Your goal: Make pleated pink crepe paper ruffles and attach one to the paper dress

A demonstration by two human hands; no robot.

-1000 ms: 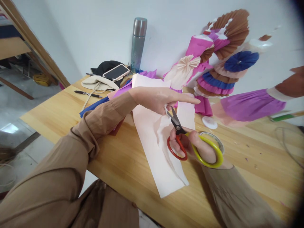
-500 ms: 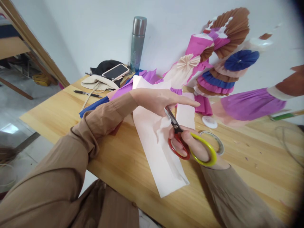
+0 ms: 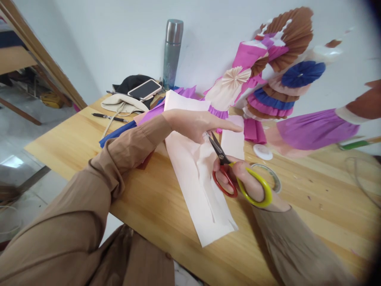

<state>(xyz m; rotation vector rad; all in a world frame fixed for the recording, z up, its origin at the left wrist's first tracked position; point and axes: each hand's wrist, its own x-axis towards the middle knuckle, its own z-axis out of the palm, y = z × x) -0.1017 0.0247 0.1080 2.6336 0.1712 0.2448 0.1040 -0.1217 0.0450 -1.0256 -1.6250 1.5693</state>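
A pair of scissors (image 3: 220,155) with dark blades, one red and one yellow handle loop is in my right hand (image 3: 248,180), fingers through the loops. Its blades stand slightly apart, their tips close beside my left hand (image 3: 198,125). That hand grips the white paper (image 3: 190,190), its index finger pointing right and its other fingers mostly hidden beneath. Running down toward the table's front edge, the sheet has a cut strip curling up from its right side. A smaller white paper piece (image 3: 233,139) lies just beyond my hands.
A roll of tape (image 3: 275,180) and a white disc (image 3: 262,151) lie right of the scissors. Crepe-paper figures (image 3: 228,89) lean on the wall. Back left are a thermos (image 3: 172,55), a phone (image 3: 145,89), a pen (image 3: 109,117) and a cloth bag (image 3: 126,104).
The scissor blades have opened a little and drawn slightly away from my left hand. The cut strip has shifted and shows more of its curl. My left hand has moved only slightly.
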